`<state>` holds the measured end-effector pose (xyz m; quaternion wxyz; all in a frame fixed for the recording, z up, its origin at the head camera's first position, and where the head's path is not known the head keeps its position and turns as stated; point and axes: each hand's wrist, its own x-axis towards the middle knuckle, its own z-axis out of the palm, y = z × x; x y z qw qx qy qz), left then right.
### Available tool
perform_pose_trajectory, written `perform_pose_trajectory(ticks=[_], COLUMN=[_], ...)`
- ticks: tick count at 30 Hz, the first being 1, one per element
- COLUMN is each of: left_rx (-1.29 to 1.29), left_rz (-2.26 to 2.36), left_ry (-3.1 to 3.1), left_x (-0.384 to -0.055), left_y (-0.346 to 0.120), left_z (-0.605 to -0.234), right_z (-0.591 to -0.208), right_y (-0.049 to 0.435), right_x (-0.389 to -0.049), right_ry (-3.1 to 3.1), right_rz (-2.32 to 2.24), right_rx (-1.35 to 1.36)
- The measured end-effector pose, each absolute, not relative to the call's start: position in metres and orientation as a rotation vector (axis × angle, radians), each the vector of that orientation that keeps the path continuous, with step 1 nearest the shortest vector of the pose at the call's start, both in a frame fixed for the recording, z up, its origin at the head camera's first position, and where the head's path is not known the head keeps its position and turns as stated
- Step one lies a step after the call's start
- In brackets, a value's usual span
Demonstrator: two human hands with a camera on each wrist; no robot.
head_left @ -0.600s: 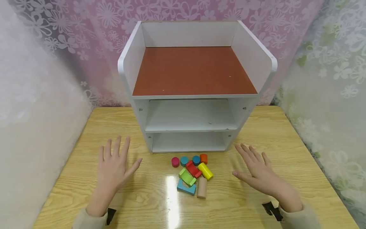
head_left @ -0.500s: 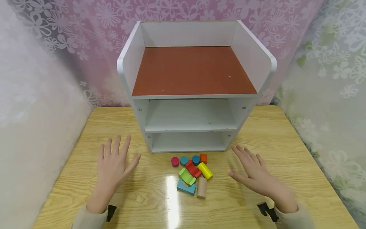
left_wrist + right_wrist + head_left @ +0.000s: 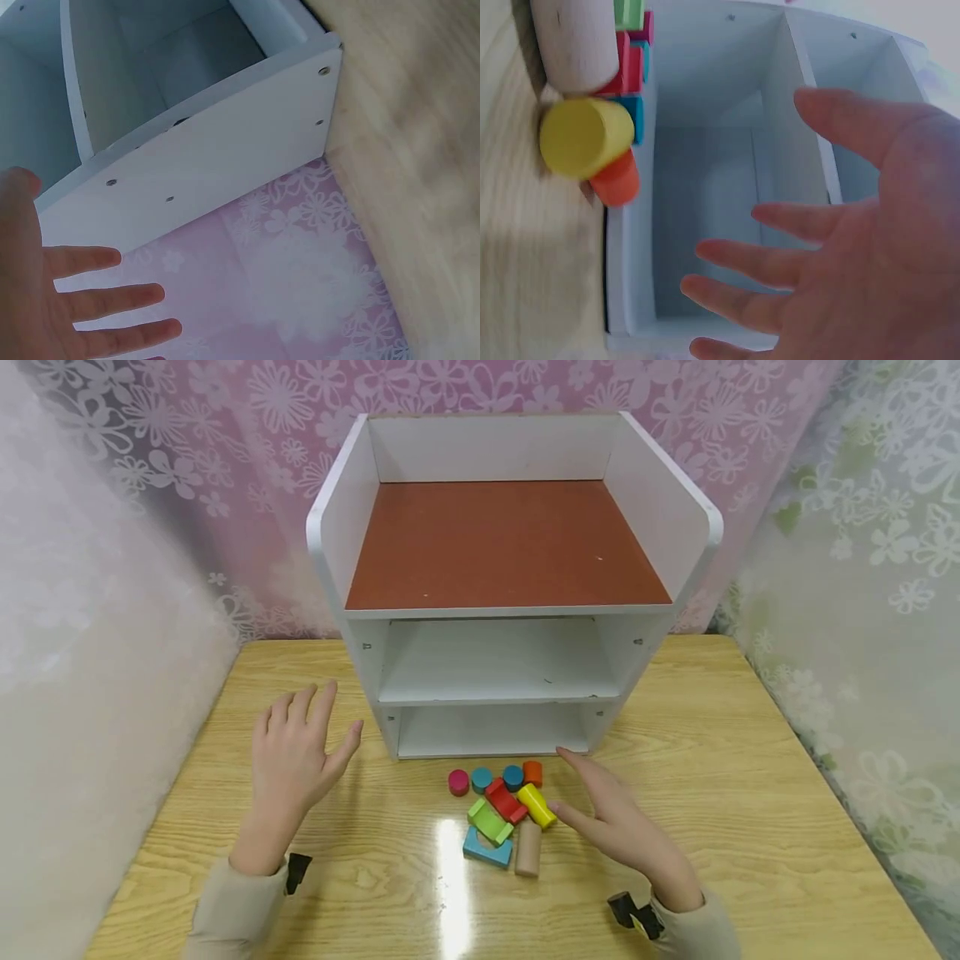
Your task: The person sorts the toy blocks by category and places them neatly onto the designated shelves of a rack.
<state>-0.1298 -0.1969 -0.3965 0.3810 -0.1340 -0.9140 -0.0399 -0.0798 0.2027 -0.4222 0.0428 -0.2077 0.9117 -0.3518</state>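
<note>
Several toy blocks lie grouped on the table in front of a white shelf unit (image 3: 500, 608). Among them are a yellow cylinder (image 3: 537, 806), an orange cylinder (image 3: 532, 774), a red bridge-shaped block (image 3: 506, 802), a green one (image 3: 491, 822), a blue one (image 3: 487, 850) and a plain wood cylinder (image 3: 527, 850). My right hand (image 3: 618, 822) is just right of the yellow cylinder, fingers extended and holding nothing; the right wrist view shows a gap between them. Left of the shelf unit, my left hand (image 3: 292, 760) has its fingers spread and holds nothing.
Magenta (image 3: 458, 782), teal (image 3: 482, 779) and dark blue (image 3: 513, 777) short cylinders sit along the shelf's front edge. The unit has a brown top (image 3: 510, 547) with raised sides and two open compartments below. Floral curtains (image 3: 187, 477) surround the wooden table (image 3: 360, 893).
My right hand has moved left, toward the yellow cylinder. My left hand has shifted slightly forward. The blocks and shelf unit stay where they were.
</note>
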Motion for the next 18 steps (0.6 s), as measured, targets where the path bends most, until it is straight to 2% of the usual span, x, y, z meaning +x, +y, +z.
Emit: perform_pose_trajectory(ticks=[18], left_rx=[-0.379], left_rz=[-0.155], left_ry=[-2.268], left_x=[-0.162], left_y=[-0.19], left_z=[-0.358], right_z=[-0.442], right_y=[0.18], right_x=[-0.087], right_ry=[2.78], right_rz=[-1.151], right_rx=[-0.521])
